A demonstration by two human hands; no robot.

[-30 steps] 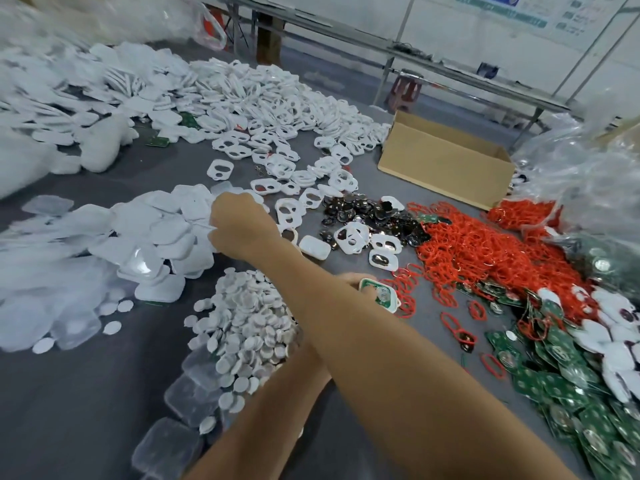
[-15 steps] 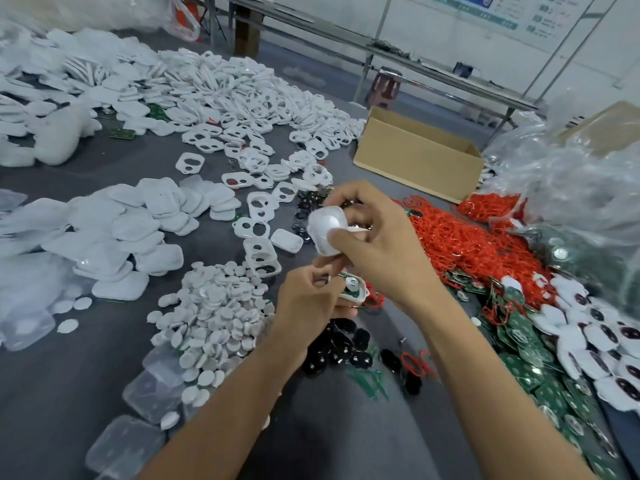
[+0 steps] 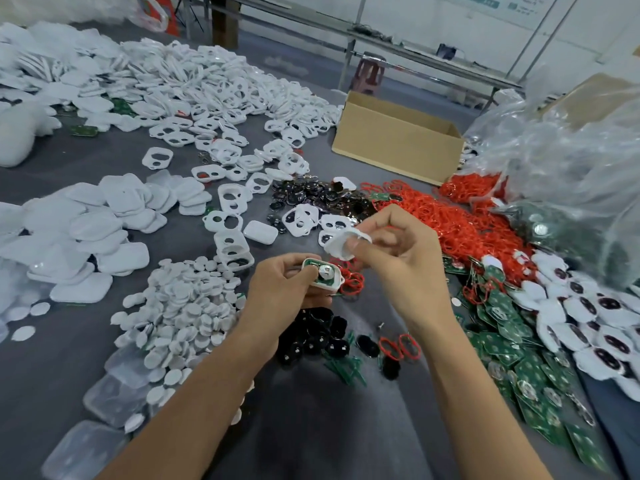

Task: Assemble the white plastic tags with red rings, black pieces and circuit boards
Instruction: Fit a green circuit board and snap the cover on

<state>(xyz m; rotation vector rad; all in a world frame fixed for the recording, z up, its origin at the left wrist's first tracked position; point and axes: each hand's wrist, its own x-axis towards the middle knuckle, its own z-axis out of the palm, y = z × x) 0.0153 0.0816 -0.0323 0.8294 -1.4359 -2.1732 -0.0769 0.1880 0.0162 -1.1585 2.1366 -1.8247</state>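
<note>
left hand (image 3: 284,292) grips white tag base (image 3: 323,277) with circuit board inside | right hand (image 3: 398,261) pinches white cover (image 3: 341,245) just above | counter (image 3: 311,427) mid-front

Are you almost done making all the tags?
Not nearly. A heap of white tags on the right looks put together. The left hand holds a tag base with parts inside; the right hand pinches a white cover. Big piles of red rings, circuit boards and white frames wait.
</note>
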